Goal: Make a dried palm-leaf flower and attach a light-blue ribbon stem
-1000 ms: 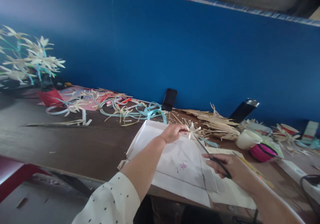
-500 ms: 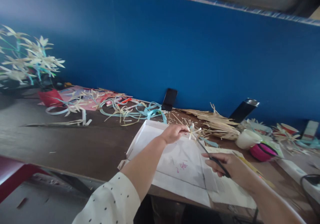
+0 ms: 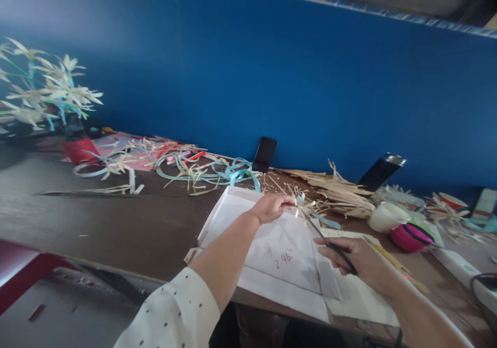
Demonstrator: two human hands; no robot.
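Observation:
Pinched between the fingertips of my left hand (image 3: 275, 207) is a small cream flower (image 3: 305, 204) of pale strips. My right hand (image 3: 349, 255) is closed round the dark handles of a pair of scissors (image 3: 324, 239). The scissors' tips reach up to the flower's petals; whether the blades are apart I cannot make out. Both hands are above a white cardboard box lid (image 3: 267, 255) with pink handwriting on it. A paper sheet (image 3: 365, 301) lies under its right side.
Behind the box are a leaning phone (image 3: 265, 154), dried husks (image 3: 330, 190) and coils of pale blue ribbon (image 3: 233, 171). To the right stand a dark flask (image 3: 382, 172), a white cup (image 3: 387, 217), a pink pouch (image 3: 410, 236) and a power strip (image 3: 462, 270). Finished-looking flowers (image 3: 58, 91) rise from a red pot (image 3: 81, 150).
The whole view has shifted slightly. Both hands keep nearly the same pose, with the scissors' tips still at the flower.

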